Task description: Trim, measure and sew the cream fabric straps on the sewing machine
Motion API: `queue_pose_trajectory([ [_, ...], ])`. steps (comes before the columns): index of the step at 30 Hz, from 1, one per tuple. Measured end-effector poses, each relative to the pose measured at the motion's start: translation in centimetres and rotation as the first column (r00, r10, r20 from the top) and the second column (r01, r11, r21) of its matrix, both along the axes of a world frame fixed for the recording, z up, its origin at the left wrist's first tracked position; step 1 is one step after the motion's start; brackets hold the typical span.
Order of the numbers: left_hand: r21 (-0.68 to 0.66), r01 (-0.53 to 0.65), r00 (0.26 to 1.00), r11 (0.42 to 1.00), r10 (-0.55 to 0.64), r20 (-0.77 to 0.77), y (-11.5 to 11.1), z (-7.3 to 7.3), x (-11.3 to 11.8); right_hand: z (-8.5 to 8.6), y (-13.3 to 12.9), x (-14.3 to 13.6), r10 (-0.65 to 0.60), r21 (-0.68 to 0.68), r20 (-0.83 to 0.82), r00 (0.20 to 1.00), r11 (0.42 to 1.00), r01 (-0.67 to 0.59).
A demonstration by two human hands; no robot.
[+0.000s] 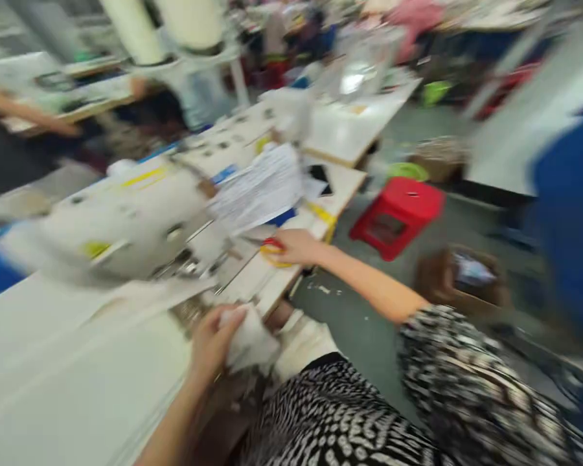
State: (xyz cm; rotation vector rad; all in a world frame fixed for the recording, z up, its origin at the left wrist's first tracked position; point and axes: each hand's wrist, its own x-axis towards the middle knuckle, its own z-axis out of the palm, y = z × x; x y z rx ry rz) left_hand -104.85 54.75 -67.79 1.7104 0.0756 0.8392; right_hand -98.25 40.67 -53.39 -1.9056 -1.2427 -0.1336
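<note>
Low at the table's front edge, my left hand pinches a piece of white cloth between thumb and fingers. The cloth hangs towards my lap. My right hand reaches forward over the tabletop with its fingers closed round the handles of scissors, which are red and yellow. Their blades point left, towards the sewing machine. Blur hides exactly how the fingers sit in the handles. Just beyond my right hand lie printed papers and a dark phone.
On the floor at right stand a red stool and an open cardboard box. A yellow tape lies near the table edge. Large thread cones rise at the back. Another person's arm shows at far left; someone in blue is at right.
</note>
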Motion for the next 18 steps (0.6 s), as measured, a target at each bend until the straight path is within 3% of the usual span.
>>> queue_pose_trajectory([
  [1,-0.053,-0.071,0.997,0.996,0.069,-0.027,-0.3,-0.8,-1.3,-0.5,-0.9,1.4,0.049,-0.096,0.018,0.999,0.994,-0.048],
  [2,-0.108,-0.106,0.994,0.988,0.102,-0.043,-0.8,-1.5,-2.2,-1.1,-1.9,2.9,0.052,-0.24,0.147,0.988,0.971,-0.015],
  [4,-0.221,-0.09,0.996,0.971,0.084,-0.038,-2.0,-2.2,-2.7,-2.1,-4.1,5.3,0.112,-0.412,0.351,0.93,0.91,0.046],
  [9,-0.364,-0.001,0.999,0.931,0.02,0.05,-4.2,-2.5,-2.2,-3.2,-8.4,6.5,0.319,-0.606,0.478,0.818,0.794,0.045],
  [16,-0.319,-0.064,0.988,0.945,0.105,0.112,-5.1,-2.9,-3.5,-1.8,-6.8,5.3,0.487,-0.735,0.558,0.672,0.666,0.128],
  [18,-0.335,-0.07,0.986,0.94,0.116,0.119,-5.2,-2.9,-3.7,-1.3,-6.3,5.1,0.516,-0.745,0.564,0.645,0.654,0.13],
])
